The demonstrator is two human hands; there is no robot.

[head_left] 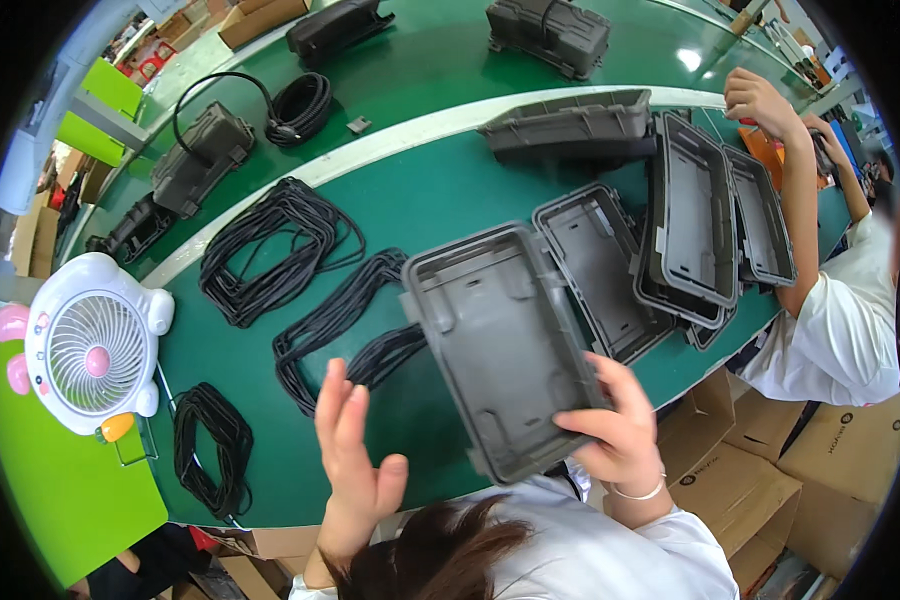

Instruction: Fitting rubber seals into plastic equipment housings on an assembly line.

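Note:
My right hand (pixel 620 425) grips the lower right edge of a grey plastic box half (pixel 500 340), thumb inside the rim, fingers behind it. The box is tilted, its hollow side up, above the green table (pixel 300 465). Left of the box, my left hand (pixel 355 455) is raised with fingers stretched out and holds nothing. Beyond it lie bundles of black cable (pixel 335 310), partly hidden behind the box. Right of the held box lies another open grey box half (pixel 600 270), beside a stack of similar box halves (pixel 695 215).
A white and pink fan (pixel 95 345) stands at the left, near a black cable coil (pixel 212 450). A pale strip (pixel 400 142) divides the table from a green surface holding closed grey boxes (pixel 550 35). A co-worker (pixel 820 330) sits at the right, above cardboard boxes (pixel 735 495).

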